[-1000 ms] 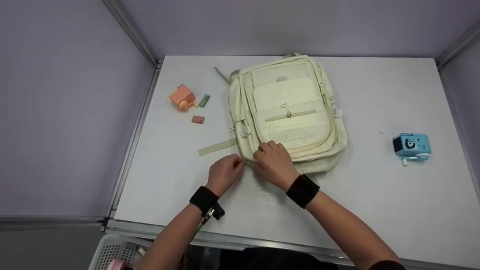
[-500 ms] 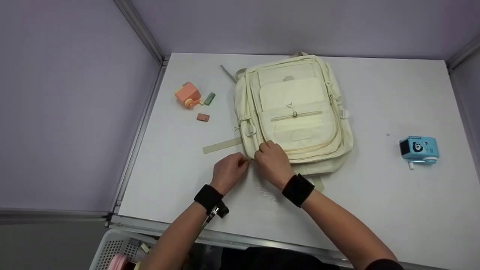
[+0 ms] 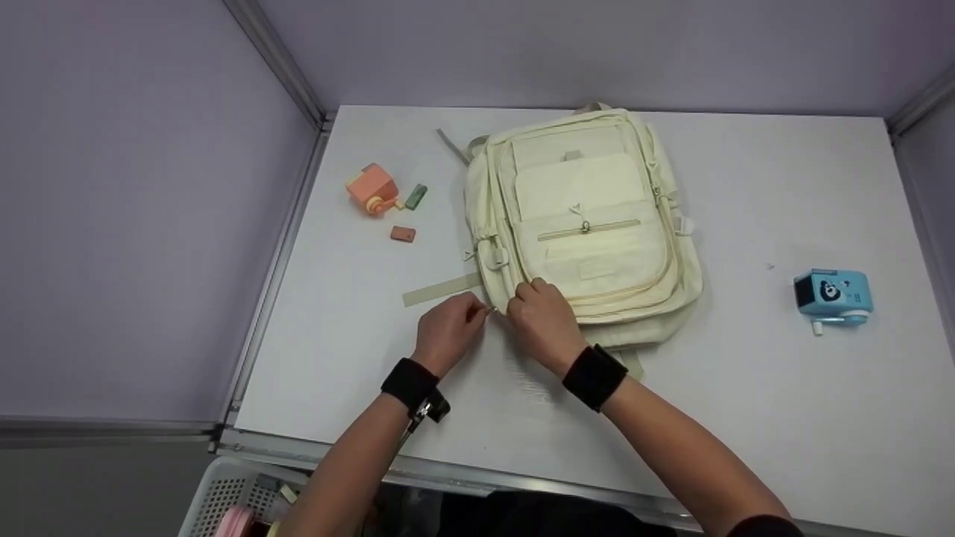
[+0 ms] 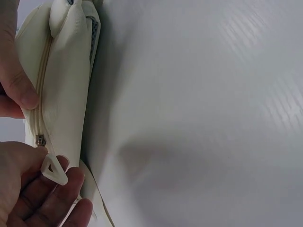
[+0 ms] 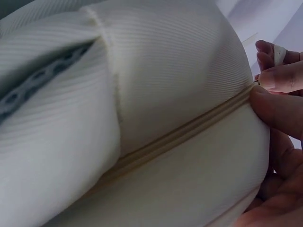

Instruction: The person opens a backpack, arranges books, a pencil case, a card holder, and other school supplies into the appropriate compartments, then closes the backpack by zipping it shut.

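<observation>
A cream backpack (image 3: 582, 186) lies front side up on the white table. At its near left corner, my left hand (image 3: 448, 332) pinches a zipper pull. Up close in the left wrist view, the white triangular pull tab (image 4: 54, 170) hangs over the fingers, and the metal slider (image 4: 40, 140) sits on the beige zipper just above them. My right hand (image 3: 547, 324) grips the bag's bottom edge beside it, its thumb (image 4: 23, 90) pressed along the zipper. The zipper track (image 5: 189, 127) runs closed along the bag's underside in the right wrist view.
Left of the bag lie an orange crank sharpener (image 3: 373, 188), a small green block (image 3: 416, 197) and a reddish-brown block (image 3: 403, 234). A blue crank sharpener (image 3: 832, 292) stands at right. Straps (image 3: 440, 289) stick out. A white basket (image 3: 205, 496) sits below the table's front edge.
My left hand has shifted slightly up and left along the bag's corner with the zipper pull. The right hand keeps its grip. The head view shifted a little earlier on.
</observation>
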Motion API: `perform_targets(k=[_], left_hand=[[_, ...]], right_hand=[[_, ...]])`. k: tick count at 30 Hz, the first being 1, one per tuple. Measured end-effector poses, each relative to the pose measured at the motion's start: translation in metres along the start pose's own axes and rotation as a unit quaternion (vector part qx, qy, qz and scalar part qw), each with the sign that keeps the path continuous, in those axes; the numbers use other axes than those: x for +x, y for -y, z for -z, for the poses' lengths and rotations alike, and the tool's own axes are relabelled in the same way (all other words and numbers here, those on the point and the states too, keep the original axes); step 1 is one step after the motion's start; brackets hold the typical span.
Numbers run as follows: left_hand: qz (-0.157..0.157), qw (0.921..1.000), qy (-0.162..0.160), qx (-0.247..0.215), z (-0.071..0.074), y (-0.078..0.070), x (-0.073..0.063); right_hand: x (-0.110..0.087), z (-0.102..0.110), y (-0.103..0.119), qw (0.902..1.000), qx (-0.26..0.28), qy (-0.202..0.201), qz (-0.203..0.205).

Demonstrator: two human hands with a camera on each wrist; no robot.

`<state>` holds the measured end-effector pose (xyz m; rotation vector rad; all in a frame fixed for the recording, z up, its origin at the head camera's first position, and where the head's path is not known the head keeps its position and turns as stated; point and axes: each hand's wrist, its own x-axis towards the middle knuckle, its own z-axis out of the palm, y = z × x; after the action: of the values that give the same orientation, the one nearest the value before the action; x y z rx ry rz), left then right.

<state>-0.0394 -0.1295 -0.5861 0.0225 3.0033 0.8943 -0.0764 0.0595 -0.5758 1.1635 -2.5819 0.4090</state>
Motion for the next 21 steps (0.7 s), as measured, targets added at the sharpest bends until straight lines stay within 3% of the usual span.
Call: perform_targets(k=[10, 21], left_hand=[[0.002, 1.0000, -0.004, 0.006, 0.002, 0.004, 0.010], [0.013, 0.9999, -0.005, 0.009, 0.003, 0.010, 0.025]], right_hand=[[0.000, 0.002, 0.000, 0.9997, 0.002, -0.025, 0.005], [0.001, 0.003, -0.001, 0.9999, 0.006, -0.016, 0.000]])
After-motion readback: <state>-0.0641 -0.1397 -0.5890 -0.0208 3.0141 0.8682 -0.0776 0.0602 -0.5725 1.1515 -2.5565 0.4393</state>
